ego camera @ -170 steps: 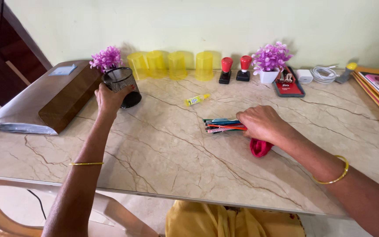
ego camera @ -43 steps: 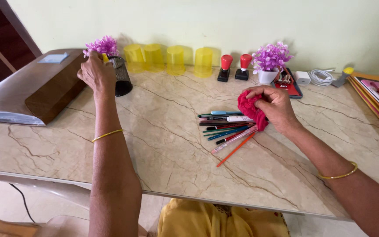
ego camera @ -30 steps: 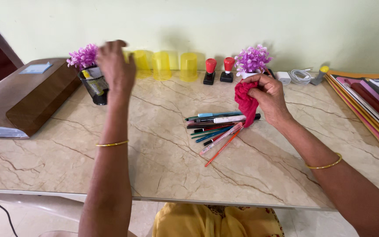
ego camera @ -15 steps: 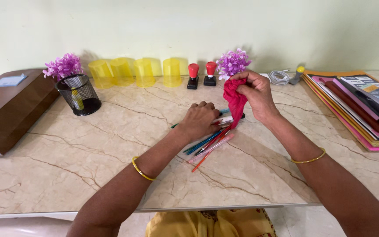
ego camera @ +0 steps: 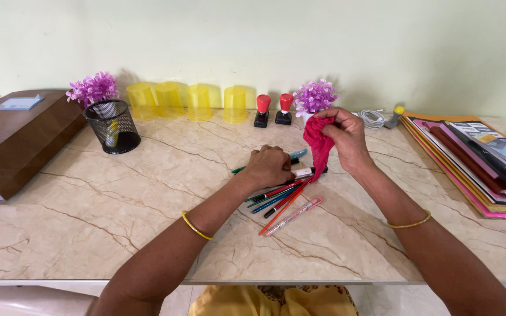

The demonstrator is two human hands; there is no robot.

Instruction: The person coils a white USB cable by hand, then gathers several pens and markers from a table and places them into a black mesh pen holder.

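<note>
My left hand rests closed over a loose bunch of pens and pencils in the middle of the marble table. Its fingers curl around several of them. My right hand is raised just right of the bunch, pinching a crumpled red cloth that hangs down towards the pens. A pink pen lies a little apart at the near side. At the far left stands a black mesh pen holder with a small yellow bottle inside.
Along the wall stand several yellow cups, two red-topped stamps and two pots of purple flowers. A brown box lies at the left edge. A white cable and stacked folders lie at the right.
My left hand left the mesh holder, with the yellow bottle now in it, and came down onto the pens. My right hand lifted the red cloth off the table.
</note>
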